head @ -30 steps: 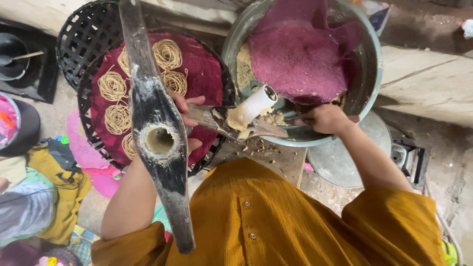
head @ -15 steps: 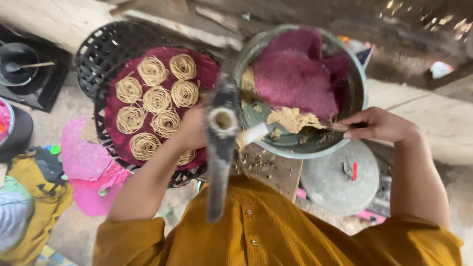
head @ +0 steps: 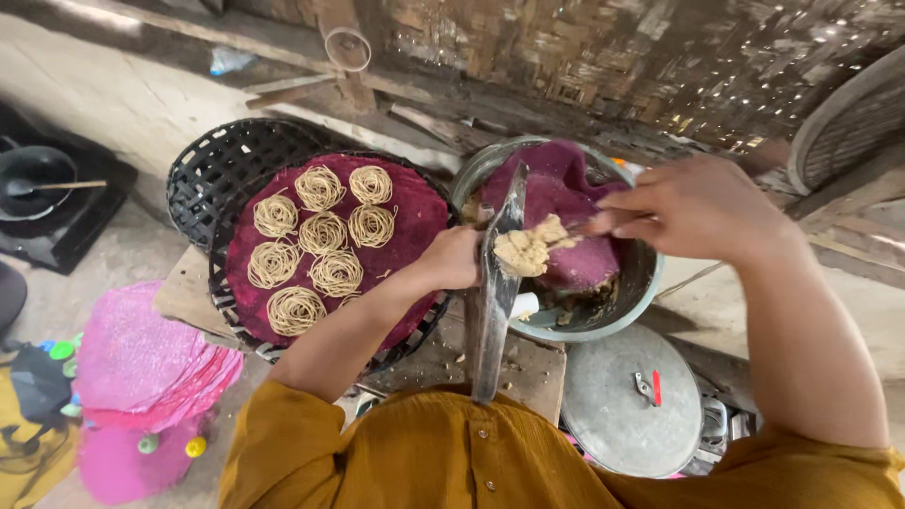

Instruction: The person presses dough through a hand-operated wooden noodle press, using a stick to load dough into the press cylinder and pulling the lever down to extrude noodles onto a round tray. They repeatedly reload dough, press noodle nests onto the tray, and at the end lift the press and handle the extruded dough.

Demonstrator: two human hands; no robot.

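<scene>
so the person in the mustard shirt is standing over a low wooden surface (head: 528, 372), left hand (head: 451, 259) wrapped around a long dark metal press (head: 495, 292) and holding it more or less upright, fingers closed on it just below its top. a lump of tan dough (head: 524, 251) sits right at the top of the press, and the right hand (head: 693, 209) is up beside it with fingers pinched together toward the dough, though i honestly can't tell if they're actually gripping any. all of that hangs over a metal bowl (head: 641, 283) with a purple cloth (head: 566, 203) draped inside. to the left there's a dark woven tray (head: 217, 170) lined with a maroon mat (head: 415, 221), and seven little coiled noodle nests (head: 323, 233) laid out on it, near each other but apart. a round metal lid (head: 613, 401) lies below the bowl, and a stack of pink mats (head: 141, 363) sits off on the lower left.
</scene>
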